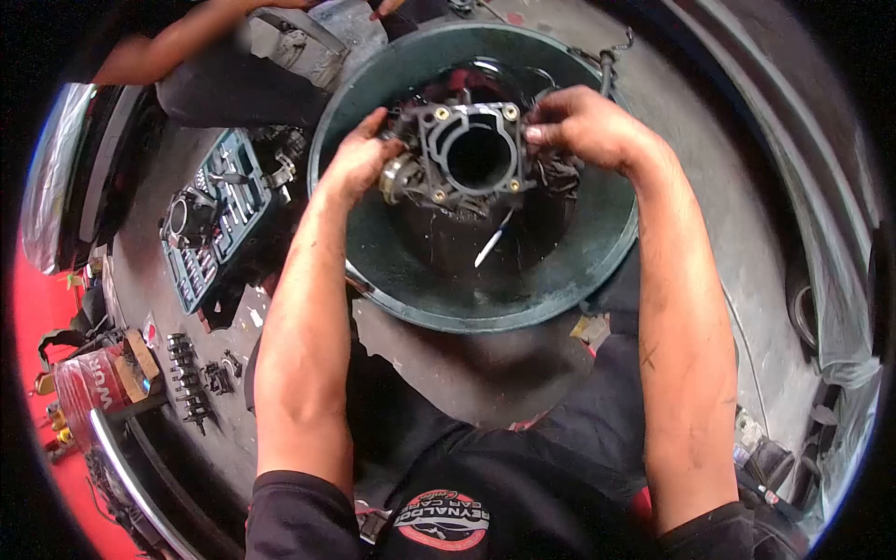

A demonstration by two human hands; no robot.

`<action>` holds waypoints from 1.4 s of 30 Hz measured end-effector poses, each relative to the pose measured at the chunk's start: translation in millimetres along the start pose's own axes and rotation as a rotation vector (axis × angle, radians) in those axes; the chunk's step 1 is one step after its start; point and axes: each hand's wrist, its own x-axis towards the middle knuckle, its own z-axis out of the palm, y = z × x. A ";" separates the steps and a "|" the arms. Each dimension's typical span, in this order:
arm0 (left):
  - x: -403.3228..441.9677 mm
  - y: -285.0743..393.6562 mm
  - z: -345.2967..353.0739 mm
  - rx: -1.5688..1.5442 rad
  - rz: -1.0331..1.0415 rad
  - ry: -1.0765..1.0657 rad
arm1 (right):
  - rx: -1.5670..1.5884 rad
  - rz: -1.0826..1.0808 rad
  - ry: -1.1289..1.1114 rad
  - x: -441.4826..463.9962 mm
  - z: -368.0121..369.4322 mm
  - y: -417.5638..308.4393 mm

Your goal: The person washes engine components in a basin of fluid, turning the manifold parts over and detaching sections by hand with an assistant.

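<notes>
Over a large dark green tub (485, 319), a throttle body (431, 159) with a square flange, a round bore and brass-coloured corner holes is held up between my hands. My left hand (359, 161) grips its left side, beside a round metal fitting. My right hand (588, 126) is closed on the right side, fingers bent at the edge of the flange. Dark liquid and other dark, wet-looking parts lie below it in the tub, partly hidden. A thin white-tipped stick (492, 239) slants down beneath the flange.
On the floor at left, an open teal socket set case (229, 219) holds tools, with another round-bored metal part (189, 217) on it. A crankshaft-like part (187, 378) lies nearer. Another person's arm (177, 42) reaches in at top left. Plastic-covered panels (793, 187) stand at right.
</notes>
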 end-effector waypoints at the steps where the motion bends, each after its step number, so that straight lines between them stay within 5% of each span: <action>1: -4.9 2.9 4.3 -0.007 0.004 0.094 | 0.018 -0.010 0.016 -0.7 1.3 -2.6; 11: -22.7 12.6 7.6 -0.210 -0.119 0.060 | -0.115 -0.020 0.078 -12.6 -6.3 -24.8; 18: -7.3 -25.5 -13.6 -0.019 0.144 -0.024 | -0.221 -0.072 0.109 -10.3 -13.0 -20.5; 22: -30.2 10.6 13.2 -0.299 -0.024 0.046 | -0.214 -0.037 0.032 -15.3 -26.8 -19.2; 26: -22.0 -16.1 -15.6 0.587 0.403 -0.100 | 0.181 0.047 -0.050 -21.6 -32.8 -6.5; 28: -28.3 -7.1 -13.1 0.908 0.577 -0.101 | 0.518 0.027 -0.471 -1.1 -54.6 23.2; 29: -28.7 -4.9 -11.3 0.719 0.449 -0.082 | 0.685 0.006 -0.686 15.4 -66.8 39.8; 31: -28.1 -2.4 -8.0 0.119 0.117 -0.016 | 0.824 0.020 -0.626 19.9 -65.7 45.8; 32: -26.4 -4.0 -8.2 -0.287 -0.099 0.012 | 0.792 0.060 -0.350 11.7 -54.9 40.2; 34: -11.2 -33.2 -22.3 0.151 0.196 -0.035 | 0.753 0.073 0.020 1.6 -42.4 29.4; 36: -57.2 40.3 50.0 -0.056 -0.135 0.244 | 0.757 0.017 0.204 -4.6 -38.1 21.2; 42: -43.9 4.3 45.1 -0.318 -0.033 0.113 | 0.836 -0.055 0.615 -14.5 -59.6 -13.8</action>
